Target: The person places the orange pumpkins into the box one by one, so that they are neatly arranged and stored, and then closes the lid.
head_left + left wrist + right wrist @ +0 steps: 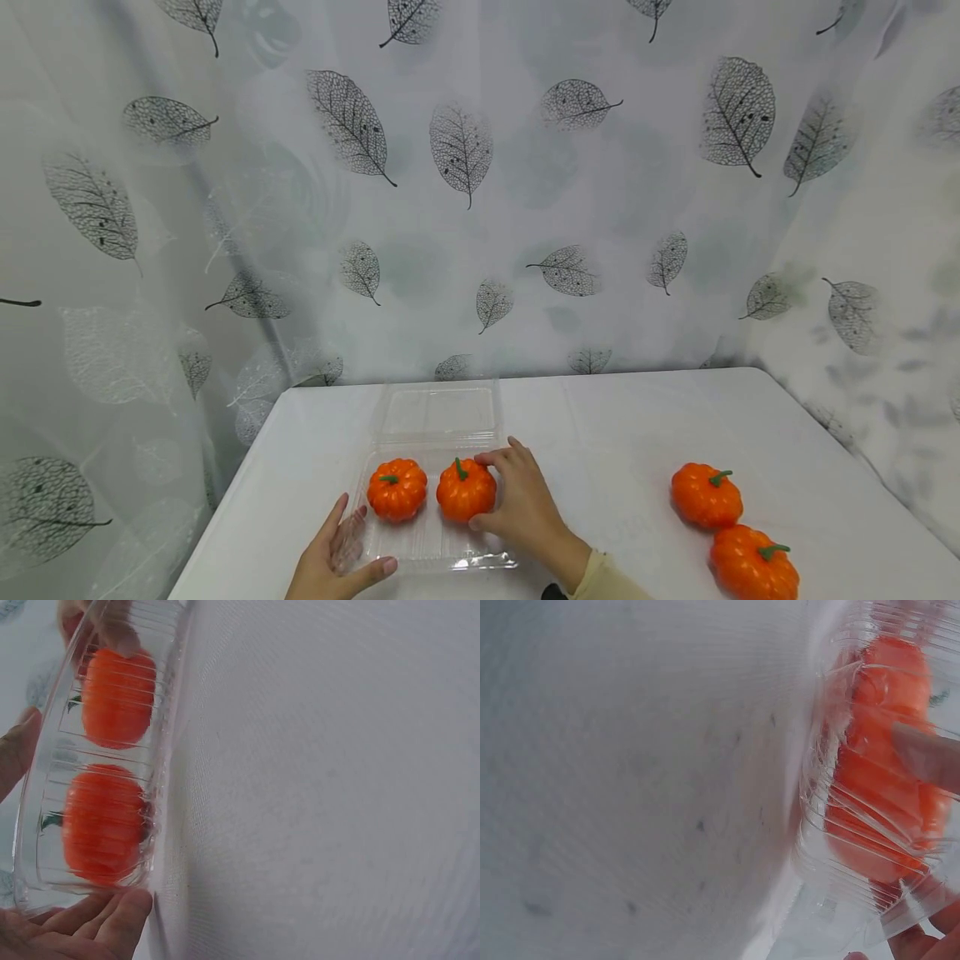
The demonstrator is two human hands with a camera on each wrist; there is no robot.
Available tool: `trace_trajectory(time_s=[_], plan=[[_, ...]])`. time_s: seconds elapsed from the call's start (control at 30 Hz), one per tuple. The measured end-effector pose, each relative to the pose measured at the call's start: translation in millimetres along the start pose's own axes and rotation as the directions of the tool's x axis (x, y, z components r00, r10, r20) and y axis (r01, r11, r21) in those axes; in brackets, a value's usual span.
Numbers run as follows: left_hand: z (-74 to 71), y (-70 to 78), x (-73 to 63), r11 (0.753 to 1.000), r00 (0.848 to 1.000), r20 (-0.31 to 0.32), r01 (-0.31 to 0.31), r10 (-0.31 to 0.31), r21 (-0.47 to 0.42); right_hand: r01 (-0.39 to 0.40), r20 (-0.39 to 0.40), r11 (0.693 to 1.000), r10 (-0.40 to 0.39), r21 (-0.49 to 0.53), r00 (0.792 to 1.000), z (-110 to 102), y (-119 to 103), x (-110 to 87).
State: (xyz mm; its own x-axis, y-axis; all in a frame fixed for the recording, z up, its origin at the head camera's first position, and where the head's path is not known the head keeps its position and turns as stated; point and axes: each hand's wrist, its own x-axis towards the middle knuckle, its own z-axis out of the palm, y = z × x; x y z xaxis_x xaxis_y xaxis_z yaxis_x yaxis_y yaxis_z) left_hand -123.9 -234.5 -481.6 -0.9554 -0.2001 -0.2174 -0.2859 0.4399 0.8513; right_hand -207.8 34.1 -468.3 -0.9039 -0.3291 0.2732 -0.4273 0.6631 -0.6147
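A clear plastic clamshell box (420, 546) lies on the table with its lid (438, 412) folded back. Inside it, at the left, sits an orange toy pumpkin (397, 492) with a green stem. Beside that one is a second toy pumpkin (459, 497), gripped by my right hand (528, 504) between thumb and fingers. In the right wrist view, the thumb (930, 754) lies against this pumpkin, seen through the ribbed wall. My left hand (326, 558) is spread around the box's near left corner. Its fingers (112, 926) touch the end wall in the left wrist view.
Two more orange toy pumpkins stand at the right of the white table (600, 450), one (705, 496) behind the other (753, 562). A leaf-patterned curtain (517, 208) hangs behind the table and along its sides.
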Motion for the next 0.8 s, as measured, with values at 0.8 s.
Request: trace_trajectory(time_s=[0.8], plan=[[1.8, -3.4, 1.4, 1.000, 1.000, 0.004, -0.003, 0.003, -0.015, 0.003, 0.002, 0.981, -0.002, -0.192, 1.000, 7.1, -8.0, 8.9]])
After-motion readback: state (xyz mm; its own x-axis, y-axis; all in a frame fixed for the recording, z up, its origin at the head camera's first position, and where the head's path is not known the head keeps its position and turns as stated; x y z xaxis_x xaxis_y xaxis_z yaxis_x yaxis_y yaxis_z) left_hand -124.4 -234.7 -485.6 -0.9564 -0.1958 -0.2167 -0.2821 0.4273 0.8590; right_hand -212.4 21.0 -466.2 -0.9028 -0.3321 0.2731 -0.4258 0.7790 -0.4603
